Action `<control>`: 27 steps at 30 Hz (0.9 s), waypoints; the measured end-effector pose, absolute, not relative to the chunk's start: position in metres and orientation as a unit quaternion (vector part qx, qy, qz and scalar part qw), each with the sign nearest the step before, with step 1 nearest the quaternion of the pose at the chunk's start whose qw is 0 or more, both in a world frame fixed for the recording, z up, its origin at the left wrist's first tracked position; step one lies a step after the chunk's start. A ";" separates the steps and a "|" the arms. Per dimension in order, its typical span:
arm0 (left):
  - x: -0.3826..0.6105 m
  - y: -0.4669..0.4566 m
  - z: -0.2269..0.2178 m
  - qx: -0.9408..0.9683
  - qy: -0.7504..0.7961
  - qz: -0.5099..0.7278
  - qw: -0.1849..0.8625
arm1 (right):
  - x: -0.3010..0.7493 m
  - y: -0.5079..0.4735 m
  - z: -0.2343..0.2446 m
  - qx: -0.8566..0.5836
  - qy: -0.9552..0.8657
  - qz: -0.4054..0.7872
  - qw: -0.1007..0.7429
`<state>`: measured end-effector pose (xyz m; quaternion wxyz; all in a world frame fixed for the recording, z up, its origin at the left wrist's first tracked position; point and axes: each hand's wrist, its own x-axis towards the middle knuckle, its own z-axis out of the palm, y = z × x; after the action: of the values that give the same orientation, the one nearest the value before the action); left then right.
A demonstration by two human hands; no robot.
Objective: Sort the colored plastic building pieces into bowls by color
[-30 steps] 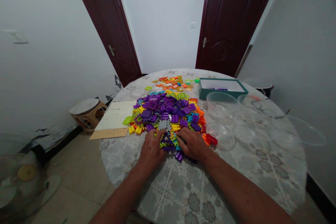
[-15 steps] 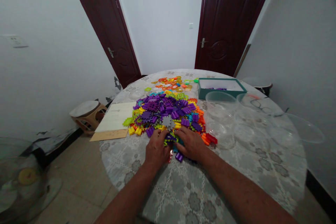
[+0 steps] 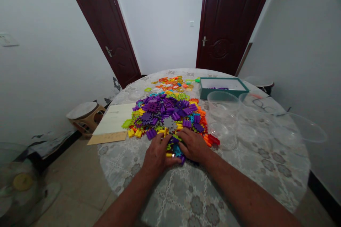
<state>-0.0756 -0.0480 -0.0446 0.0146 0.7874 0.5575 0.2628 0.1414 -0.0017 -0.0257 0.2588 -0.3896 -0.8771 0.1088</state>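
Note:
A big heap of plastic interlocking blocks [image 3: 167, 113], mostly purple with yellow, green and orange, lies on the round table [image 3: 239, 170]. My left hand [image 3: 157, 154] and my right hand [image 3: 194, 145] rest side by side at the heap's near edge. Their fingers are curled round a small cluster of mixed blocks [image 3: 174, 147] pressed between them. A grey gear-shaped block [image 3: 168, 123] lies just beyond my fingers.
Several clear plastic bowls [image 3: 223, 101] and lids stand to the right, with a teal box [image 3: 221, 87] behind them. A second pile of orange blocks [image 3: 172, 83] lies farther back. A pale board [image 3: 113, 122] overhangs the table's left edge above a stool [image 3: 84, 113].
Both hands have drawn closer together and slid towards me, gathering a small cluster of blocks from the heap's near edge. The camera has tipped slightly.

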 end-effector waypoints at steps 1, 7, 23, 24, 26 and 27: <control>-0.077 -0.048 -0.045 0.790 0.552 0.265 0.019 | 0.142 -0.002 -0.026 -0.388 -0.877 0.111 0.260; -0.080 -0.046 -0.039 0.790 0.549 0.269 0.050 | 0.143 -0.002 -0.023 -0.389 -0.867 0.133 0.283; -0.081 -0.021 -0.035 0.796 0.513 0.320 0.022 | 0.144 0.001 -0.024 -0.410 -0.859 0.127 0.281; -0.081 -0.018 -0.034 0.798 0.507 0.327 0.019 | 0.143 0.003 -0.026 -0.413 -0.855 0.127 0.287; -0.082 -0.013 -0.033 0.798 0.504 0.331 0.010 | 0.143 0.007 -0.030 -0.423 -0.842 0.127 0.310; -0.082 -0.010 -0.033 0.799 0.500 0.333 0.008 | 0.142 0.009 -0.032 -0.427 -0.834 0.126 0.325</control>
<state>-0.0822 -0.0105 -0.0325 0.0077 0.7992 0.5004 0.3329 0.1424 0.0095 -0.0322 0.3247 -0.4275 -0.8342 0.1264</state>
